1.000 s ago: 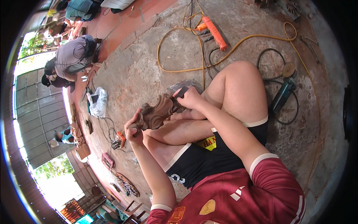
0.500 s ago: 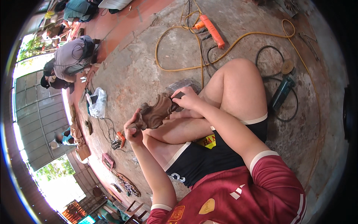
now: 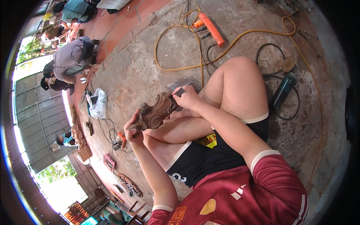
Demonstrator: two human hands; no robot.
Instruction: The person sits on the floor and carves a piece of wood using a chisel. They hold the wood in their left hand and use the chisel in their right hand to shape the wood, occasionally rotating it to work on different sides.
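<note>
A brown carved wooden piece (image 3: 155,115) with curling, scroll-like edges rests across my folded legs. My left hand (image 3: 134,132) is closed around its near left end, with the thumb and fingers wrapped over the edge. At the other end, my right hand (image 3: 188,99) pinches a small dark flat piece (image 3: 180,92), which looks like folded sandpaper, against or just above the carving. The right fingertips partly hide that end of the wood.
An orange power strip (image 3: 212,30) with a yellow cord lies beyond my knee. To the right is a green angle grinder (image 3: 283,92). A white plastic bag (image 3: 98,104), cables and an orange-handled tool (image 3: 121,140) lie left. Other people (image 3: 73,56) crouch farther off.
My right hand has shifted slightly, and the dark flat piece has tilted and risen a little. My left hand keeps its hold on the carved wood.
</note>
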